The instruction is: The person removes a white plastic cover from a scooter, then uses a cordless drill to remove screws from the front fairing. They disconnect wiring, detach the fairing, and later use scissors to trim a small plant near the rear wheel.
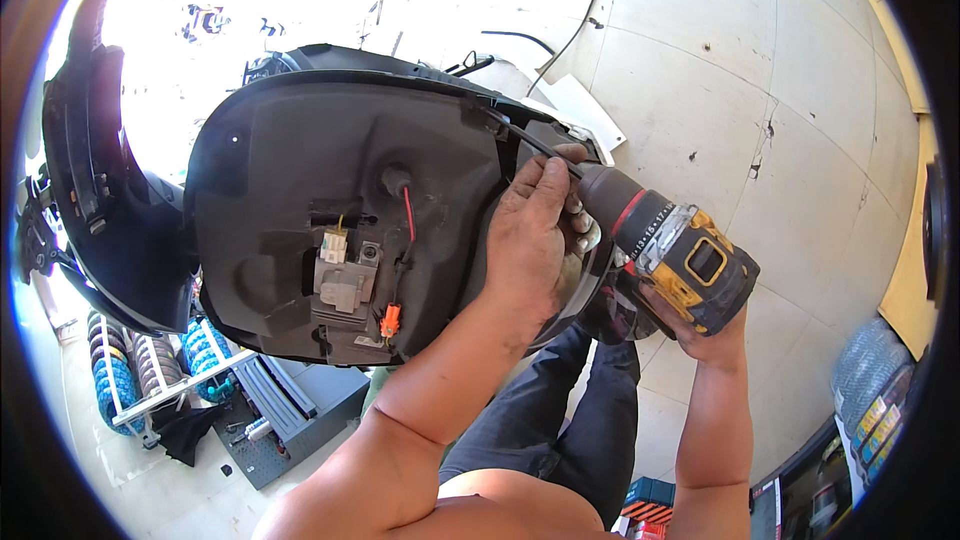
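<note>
A yellow and black cordless drill [700, 265] is gripped in my right hand [712, 338], its fingers mostly hidden behind the tool. From the chuck [610, 195] a long dark bit [525, 135] runs up and left to the edge of a black moulded scooter panel [290, 150]. My left hand [535, 225] is closed around the bit just ahead of the chuck, thumb and fingers pinching it. Set in the panel are a grey block [345, 285], a white connector [334, 245], a red wire [410, 215] and an orange plug [390, 320].
More black scooter bodywork [140, 190] curves along the left. Tires [110, 365] hang on a rack at lower left, beside a grey metal stand [300, 410]. A white panel piece [575, 105] and a black cable [590, 15] lie on the tiled floor. Wrapped tires [870, 365] stand at right.
</note>
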The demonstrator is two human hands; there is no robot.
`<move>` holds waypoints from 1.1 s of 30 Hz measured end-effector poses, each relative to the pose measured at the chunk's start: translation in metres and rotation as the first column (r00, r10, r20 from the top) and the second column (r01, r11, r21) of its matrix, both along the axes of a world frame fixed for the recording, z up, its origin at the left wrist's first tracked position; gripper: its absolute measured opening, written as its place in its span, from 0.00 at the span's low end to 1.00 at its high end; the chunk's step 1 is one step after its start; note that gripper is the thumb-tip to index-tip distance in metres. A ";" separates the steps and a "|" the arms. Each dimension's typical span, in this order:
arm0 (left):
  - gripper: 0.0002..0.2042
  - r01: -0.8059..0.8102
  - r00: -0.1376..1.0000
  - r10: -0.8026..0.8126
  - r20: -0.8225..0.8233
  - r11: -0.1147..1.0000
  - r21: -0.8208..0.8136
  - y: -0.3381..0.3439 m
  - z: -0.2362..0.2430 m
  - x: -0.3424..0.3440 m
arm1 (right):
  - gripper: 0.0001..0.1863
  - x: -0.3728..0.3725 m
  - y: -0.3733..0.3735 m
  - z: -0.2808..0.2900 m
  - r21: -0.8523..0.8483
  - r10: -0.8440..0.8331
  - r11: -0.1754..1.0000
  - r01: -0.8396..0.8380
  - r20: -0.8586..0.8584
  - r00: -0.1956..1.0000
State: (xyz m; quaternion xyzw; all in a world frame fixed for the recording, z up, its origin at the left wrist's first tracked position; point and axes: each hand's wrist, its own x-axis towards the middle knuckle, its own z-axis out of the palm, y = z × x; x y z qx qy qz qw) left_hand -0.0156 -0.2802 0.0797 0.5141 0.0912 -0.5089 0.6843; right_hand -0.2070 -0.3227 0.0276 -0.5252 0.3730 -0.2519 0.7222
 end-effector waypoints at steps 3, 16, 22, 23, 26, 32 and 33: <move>0.10 0.002 1.000 -0.002 0.016 1.000 -0.010 0.004 -0.004 0.000 | 0.38 -0.001 -0.002 0.000 -0.024 0.022 0.999 -0.022 0.008 1.000; 0.09 0.007 0.999 -0.006 0.039 1.000 -0.023 0.003 -0.008 -0.002 | 0.42 -0.006 0.006 -0.010 0.111 -0.006 0.994 0.000 0.051 0.999; 0.09 -0.015 0.998 0.014 0.056 1.000 0.005 0.000 -0.008 -0.003 | 0.42 -0.005 0.007 -0.009 0.070 -0.003 0.998 0.003 0.007 1.000; 0.09 -0.011 0.998 0.011 0.055 1.000 0.000 0.000 -0.007 -0.003 | 0.42 -0.006 0.006 -0.011 0.047 0.009 0.999 -0.009 -0.002 1.000; 0.09 -0.007 0.998 0.007 0.059 1.000 0.002 0.001 -0.006 -0.004 | 0.42 -0.010 0.009 -0.013 0.104 -0.015 0.994 0.014 0.012 1.000; 0.10 -0.004 0.992 -0.003 0.128 0.998 0.056 -0.002 -0.009 -0.005 | 0.45 -0.018 0.002 -0.027 -0.366 0.144 0.915 -0.172 -0.104 0.984; 0.10 0.000 0.987 -0.015 0.158 0.996 0.093 -0.004 -0.007 -0.006 | 0.43 -0.019 0.001 -0.027 -0.226 0.123 0.965 -0.133 -0.057 0.991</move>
